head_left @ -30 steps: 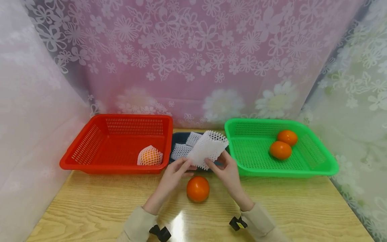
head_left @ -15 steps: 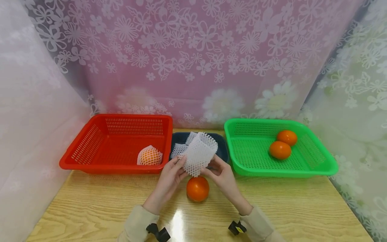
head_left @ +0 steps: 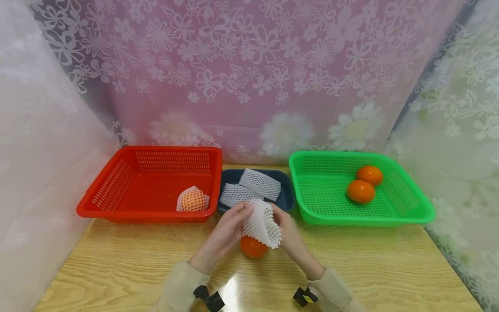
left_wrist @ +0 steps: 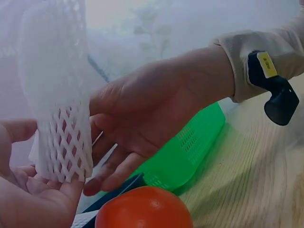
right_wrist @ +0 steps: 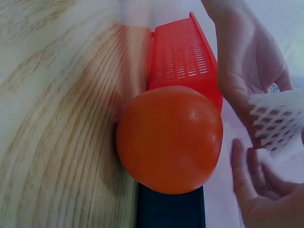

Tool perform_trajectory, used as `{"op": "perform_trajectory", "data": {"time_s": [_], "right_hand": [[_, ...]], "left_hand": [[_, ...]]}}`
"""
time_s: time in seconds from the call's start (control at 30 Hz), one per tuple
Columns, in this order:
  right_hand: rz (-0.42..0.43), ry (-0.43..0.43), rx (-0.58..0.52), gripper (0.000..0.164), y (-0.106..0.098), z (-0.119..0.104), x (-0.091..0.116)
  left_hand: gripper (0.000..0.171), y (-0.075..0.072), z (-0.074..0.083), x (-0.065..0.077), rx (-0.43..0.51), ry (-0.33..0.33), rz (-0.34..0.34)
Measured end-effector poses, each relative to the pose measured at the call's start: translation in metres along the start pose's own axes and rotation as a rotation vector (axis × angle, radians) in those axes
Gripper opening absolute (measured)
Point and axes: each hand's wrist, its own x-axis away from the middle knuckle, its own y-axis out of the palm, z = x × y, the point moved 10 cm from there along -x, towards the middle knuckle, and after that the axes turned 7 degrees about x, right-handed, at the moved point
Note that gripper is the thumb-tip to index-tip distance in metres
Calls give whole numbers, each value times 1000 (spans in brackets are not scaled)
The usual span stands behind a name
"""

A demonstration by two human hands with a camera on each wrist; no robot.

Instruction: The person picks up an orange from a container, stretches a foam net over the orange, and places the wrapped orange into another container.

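A white foam fruit net (head_left: 262,223) hangs between my two hands, its open mouth tilted down to the right in the head view. My left hand (head_left: 227,230) grips one side of it; the left wrist view shows thumb and fingers (left_wrist: 28,183) around its lower end. On the other side, my right hand (head_left: 290,236) holds the net, its thumb partly hidden and its lower fingers (left_wrist: 121,166) extended. Just below the net, a smooth, round orange-red fruit (head_left: 253,248) stands on the table, partly covered in the head view and touched by neither hand.
A dark blue tray (head_left: 286,197) behind the hands bears flat foam nets (head_left: 260,183). At left, a red basket (head_left: 144,215) contains one netted fruit (head_left: 193,201). The green basket (head_left: 323,219) at right contains two bare fruits (head_left: 361,192). Curtains enclose the wooden table (head_left: 128,264).
The foam net has come down toward me, from above the tray to over the front fruit. Its mouth has turned from upward to downward right. Both hands moved with it.
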Motion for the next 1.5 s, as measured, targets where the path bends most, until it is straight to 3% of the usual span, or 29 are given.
{"op": "perform_trajectory", "data": {"time_s": [0.07, 0.17, 0.33, 0.43, 0.6, 0.7, 0.87, 1.1, 1.27, 1.5], "right_hand": [[-32, 55, -13, 33, 4, 5, -2], [1, 122, -28, 22, 0, 10, -2], [57, 216, -189, 10, -7, 17, 1], [32, 263, -373, 10, -5, 23, 3], [-86, 248, -770, 32, 3, 26, 7], [-158, 239, -892, 37, 6, 27, 11], [-182, 302, -848, 39, 9, 38, 18], [-130, 468, -737, 27, 13, 62, 30], [-119, 541, -655, 21, 17, 75, 36], [-118, 578, -591, 14, 17, 84, 40]], "left_hand": [[43, 1, -2, -1, -43, -3, 4], [47, 0, -4, -2, -75, 0, 8], [48, -2, -6, -2, -69, -1, 31], [45, -6, -8, -2, -18, -14, 73], [40, -13, -9, 0, 41, -21, 138], [43, -18, -11, 3, 42, -36, 159], [34, -28, -18, 8, 27, -58, 203], [24, -44, -30, 14, 3, -77, 266], [19, -55, -36, 17, -13, -74, 336], [30, -67, -50, 22, -25, -97, 402]]}}
